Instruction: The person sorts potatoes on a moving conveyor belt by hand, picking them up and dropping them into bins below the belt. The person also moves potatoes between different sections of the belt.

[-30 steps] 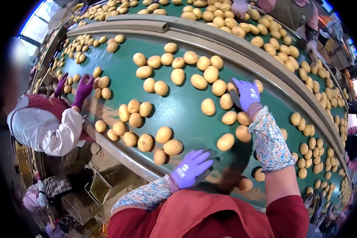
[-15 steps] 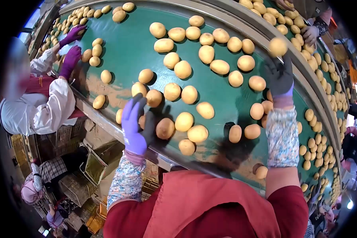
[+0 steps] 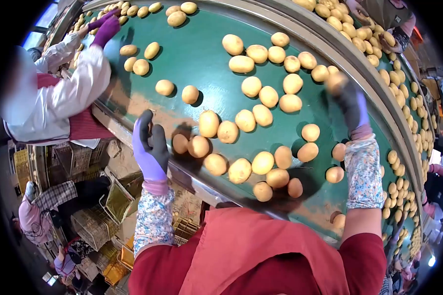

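Note:
Several potatoes (image 3: pixel 239 170) lie spread over a green conveyor belt (image 3: pixel 206 39). My left hand (image 3: pixel 152 147), in a purple glove with dark fingertips, is at the belt's near edge with its fingers apart and nothing in them. Just right of it two potatoes (image 3: pixel 198 146) rest on the belt. My right hand (image 3: pixel 350 105), gloved the same way, is over the belt's far right side. A blurred potato (image 3: pixel 335 83) is at its fingertips; the fingers are smeared, and whether they grip it cannot be made out.
At the left a co-worker in white sleeves (image 3: pixel 86 73) reaches over the belt with purple gloves (image 3: pixel 106 32). A metal rail (image 3: pixel 300 29) borders the far side, with another potato line beyond it and a person there. Crates (image 3: pixel 96 226) stand below at the left.
Potatoes on the belt have shifted rightward. My left hand has moved left, away from the potatoes. My right hand has moved slightly right and down. The co-worker's hands reach farther up the belt.

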`<state>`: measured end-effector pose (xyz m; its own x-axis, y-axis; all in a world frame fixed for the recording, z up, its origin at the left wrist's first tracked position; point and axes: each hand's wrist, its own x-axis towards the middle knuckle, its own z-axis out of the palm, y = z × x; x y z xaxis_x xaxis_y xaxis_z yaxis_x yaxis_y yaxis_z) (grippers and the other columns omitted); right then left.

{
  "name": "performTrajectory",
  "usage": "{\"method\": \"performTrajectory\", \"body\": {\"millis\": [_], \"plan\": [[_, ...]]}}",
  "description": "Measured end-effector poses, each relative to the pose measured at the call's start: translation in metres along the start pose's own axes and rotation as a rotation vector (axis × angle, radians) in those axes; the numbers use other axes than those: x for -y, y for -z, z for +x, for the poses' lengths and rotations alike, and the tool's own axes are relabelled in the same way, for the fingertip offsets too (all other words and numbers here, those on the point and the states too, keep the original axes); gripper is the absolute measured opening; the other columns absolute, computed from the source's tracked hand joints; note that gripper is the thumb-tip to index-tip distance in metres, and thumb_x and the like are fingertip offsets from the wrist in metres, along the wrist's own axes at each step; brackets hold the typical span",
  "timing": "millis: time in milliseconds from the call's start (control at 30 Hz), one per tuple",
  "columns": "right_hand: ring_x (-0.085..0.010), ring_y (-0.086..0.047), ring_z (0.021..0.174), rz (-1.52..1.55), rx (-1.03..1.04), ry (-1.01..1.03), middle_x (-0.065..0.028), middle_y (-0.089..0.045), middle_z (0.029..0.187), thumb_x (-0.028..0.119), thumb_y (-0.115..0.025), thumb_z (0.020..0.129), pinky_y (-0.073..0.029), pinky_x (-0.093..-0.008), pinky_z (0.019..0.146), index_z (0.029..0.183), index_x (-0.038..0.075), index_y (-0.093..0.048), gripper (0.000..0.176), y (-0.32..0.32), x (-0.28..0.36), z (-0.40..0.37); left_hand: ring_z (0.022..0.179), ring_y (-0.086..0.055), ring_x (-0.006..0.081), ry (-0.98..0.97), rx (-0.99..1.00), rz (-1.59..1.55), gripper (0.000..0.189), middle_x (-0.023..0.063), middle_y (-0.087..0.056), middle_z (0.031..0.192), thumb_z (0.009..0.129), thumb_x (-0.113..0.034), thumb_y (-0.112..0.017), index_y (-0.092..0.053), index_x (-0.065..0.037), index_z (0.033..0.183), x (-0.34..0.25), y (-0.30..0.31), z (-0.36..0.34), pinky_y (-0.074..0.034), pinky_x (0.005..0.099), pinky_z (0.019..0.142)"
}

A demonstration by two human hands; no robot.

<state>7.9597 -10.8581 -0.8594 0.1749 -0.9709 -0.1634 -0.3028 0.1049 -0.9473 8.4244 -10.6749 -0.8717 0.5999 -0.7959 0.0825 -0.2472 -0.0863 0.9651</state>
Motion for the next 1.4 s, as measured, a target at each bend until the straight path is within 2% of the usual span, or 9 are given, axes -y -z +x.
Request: {"method": "performTrajectory", "body": {"millis": [133,267,500,733,833,900,967,1167,1400], "plan": [[-0.017,-0.062,0.112,0.361,-0.346,-0.021,-0.0097,-0.058,0.134,0.014,-0.05,0.106,-0.053,-0.0319,0.095,0.144,0.004,-0.049,0.039,0.005,-0.017,-0.015,0.116,-0.061,0.0261,-0.157,0.178,0.253,0.042,0.0176,-0.062,0.129,0.094,-0.009,-0.067,-0.057,0.001,0.134,-0.007,0.004,0.013,-0.047,0.0392,0.103],[-0.0223,-0.061,0.113,-0.554,-0.04,0.084,-0.0095,-0.056,0.137,0.022,-0.049,0.107,-0.05,-0.0335,0.095,0.143,0.01,-0.051,0.038,-0.135,0.025,-0.11,0.123,-0.053,0.0482,-0.418,0.726,0.596,0.065,0.0263,-0.053,0.141,0.081,-0.023,-0.077,-0.054,-0.003,0.138,-0.007,-0.028,0.01,-0.044,0.0521,0.106],[-0.0221,-0.061,0.115,1.452,0.543,-0.308,-0.011,-0.059,0.13,0.032,-0.05,0.106,-0.053,-0.0406,0.09,0.144,0.008,-0.046,0.045,-0.251,-0.007,-0.169,0.123,-0.059,0.0418,-0.109,0.87,0.301,0.061,0.0221,-0.058,0.137,0.083,-0.014,-0.074,-0.053,-0.004,0.14,0.017,-0.069,0.043,-0.048,0.0452,0.105],[-0.0219,-0.058,0.117,1.244,0.107,-0.526,-0.0095,-0.058,0.124,0.028,-0.05,0.105,-0.048,-0.0379,0.1,0.131,0.009,-0.053,0.033,-0.216,0.102,-0.075,0.13,-0.052,0.0323,-0.554,1.001,0.092,0.07,0.0189,-0.054,0.139,0.089,-0.023,-0.074,-0.042,0.0,0.146,-0.016,-0.068,0.004,-0.045,0.0443,0.108],[-0.0172,-0.061,0.106,0.156,0.018,0.295,-0.0024,-0.062,0.118,0.015,-0.069,0.094,-0.049,-0.0329,0.092,0.123,0.005,-0.058,0.033,-0.162,0.053,-0.016,0.122,-0.055,0.0317,-0.808,1.095,0.111,0.049,0.0135,-0.059,0.133,0.091,-0.033,-0.067,-0.06,-0.009,0.133,-0.017,-0.061,0.003,-0.045,0.0462,0.104],[-0.0239,-0.058,0.12,1.488,-0.053,0.023,-0.0109,-0.059,0.132,0.032,-0.057,0.102,-0.049,-0.0368,0.101,0.132,0.006,-0.053,0.04,-0.127,0.059,0.025,0.125,-0.054,0.0295,-1.041,1.316,0.2,0.045,0.0098,-0.059,0.134,0.09,-0.038,-0.067,-0.064,-0.014,0.127,0.013,-0.054,0.01,-0.044,0.0453,0.104],[-0.0269,-0.057,0.125,1.144,-0.585,0.048,-0.0182,-0.058,0.135,0.038,-0.052,0.106,-0.049,-0.0382,0.103,0.133,0.003,-0.052,0.044,-0.098,0.072,0.04,0.119,-0.055,0.0295,-1.024,1.356,0.243,0.044,0.0072,-0.059,0.129,0.088,-0.038,-0.066,-0.065,-0.016,0.126,0.027,-0.042,0.024,-0.043,0.0467,0.1],[-0.0483,-0.056,0.111,-0.981,-0.533,0.139,-0.0265,-0.058,0.126,0.03,-0.071,0.088,-0.047,-0.049,0.092,0.127,0.005,-0.058,0.049,-0.2,-0.021,-0.01,0.104,-0.054,0.0416,-0.769,0.988,0.386,0.038,0.0191,-0.055,0.118,0.08,-0.023,-0.076,-0.063,-0.005,0.11,0.056,-0.027,0.128,-0.044,0.0504,0.088],[-0.0373,-0.062,0.108,-0.07,-0.088,0.354,-0.0189,-0.063,0.118,0.028,-0.072,0.089,-0.049,-0.044,0.089,0.119,0.008,-0.063,0.037,-0.326,0.041,-0.039,0.12,-0.055,0.04,-0.944,1.015,0.192,0.045,0.0165,-0.057,0.125,0.079,-0.03,-0.078,-0.063,-0.006,0.115,0.026,-0.009,0.107,-0.043,0.0533,0.097]]}}
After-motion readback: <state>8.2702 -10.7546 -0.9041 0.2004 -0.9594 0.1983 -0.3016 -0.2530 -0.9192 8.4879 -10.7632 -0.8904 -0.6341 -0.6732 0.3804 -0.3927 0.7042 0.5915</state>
